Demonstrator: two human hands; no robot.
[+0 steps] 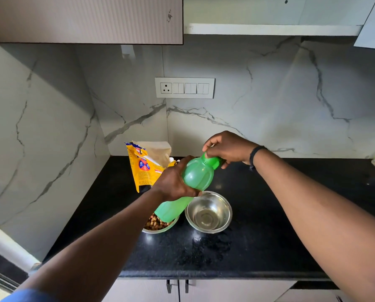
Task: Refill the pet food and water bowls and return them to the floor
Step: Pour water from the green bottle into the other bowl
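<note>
Left hand (173, 182): wrapped round the middle of the green bottle (188, 186), holding it tilted above the bowls.
Right hand (228, 149): fingers pinch the bottle's cap (213, 161).
Food bowl (160, 224): on the black tabletop (269, 236), holds brown kibble, partly hidden by the bottle's base.
Water bowl (208, 212): steel, just right of the food bowl; whether it holds water cannot be told.
Food bag (146, 165): yellow, open, standing behind the bowls near the wall.
</note>
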